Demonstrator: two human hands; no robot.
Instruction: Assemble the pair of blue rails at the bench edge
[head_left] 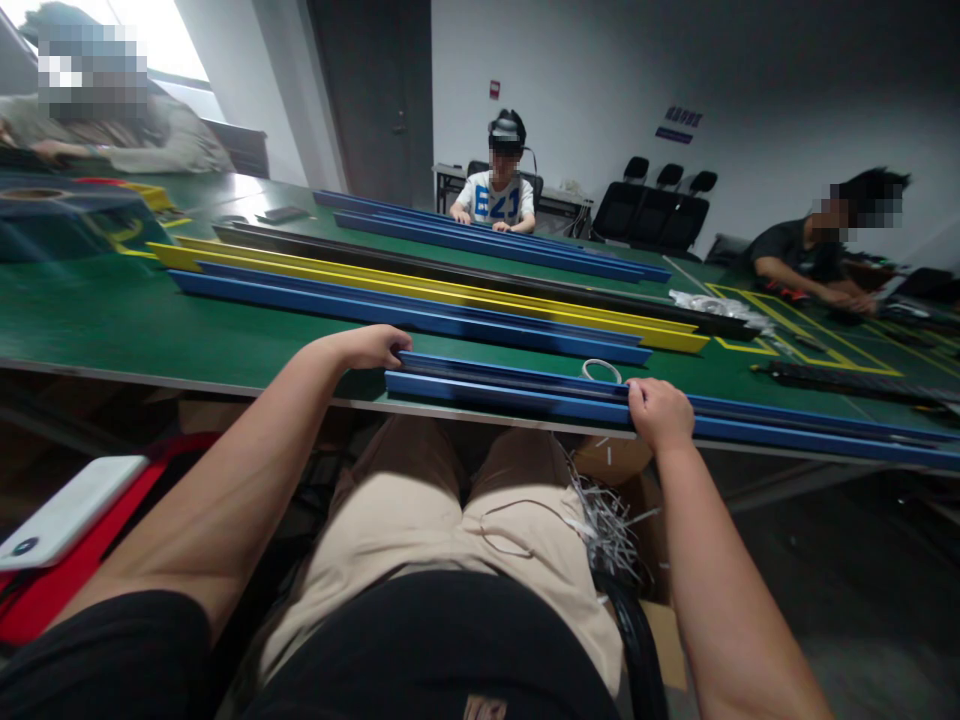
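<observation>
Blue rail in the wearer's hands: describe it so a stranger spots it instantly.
Find the green table, then its near edge. Along that edge lies a long blue rail. Unlike the other blue rails, it has the wearer's hands on it.

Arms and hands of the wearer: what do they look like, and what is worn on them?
The left hand and right hand are bare, without gloves. Both forearms are uncovered, with no watch, bracelet or cable visible. A short, plain black sleeve covers the left upper arm; the right sleeve is out of view.
</observation>
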